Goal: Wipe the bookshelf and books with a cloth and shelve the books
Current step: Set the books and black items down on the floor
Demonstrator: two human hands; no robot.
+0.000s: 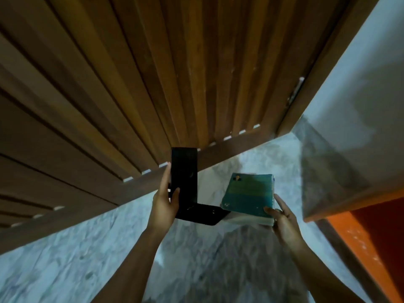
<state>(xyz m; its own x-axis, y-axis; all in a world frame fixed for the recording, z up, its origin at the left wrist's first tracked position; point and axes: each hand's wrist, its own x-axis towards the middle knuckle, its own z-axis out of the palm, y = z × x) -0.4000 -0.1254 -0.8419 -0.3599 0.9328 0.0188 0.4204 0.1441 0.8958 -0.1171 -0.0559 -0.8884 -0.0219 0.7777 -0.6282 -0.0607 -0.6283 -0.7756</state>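
Note:
My left hand [164, 200] grips the upright plate of a black L-shaped metal bookend [184, 182], whose flat foot points right, toward the book. My right hand [284, 217] holds a thick teal-covered book [249, 194] by its near right corner. The book is tilted, with its cover facing up and its pale page edges toward me, and its lower left corner overlaps the bookend's foot. Both are held above a pale marbled floor. No cloth or bookshelf is in view.
A brown slatted wooden door [153, 73] fills the upper left, with its frame [310, 84] on the right. A pale wall [360, 73] stands at the right, and an orange-red panel [376, 232] at the lower right. The marbled floor [65, 270] spreads below.

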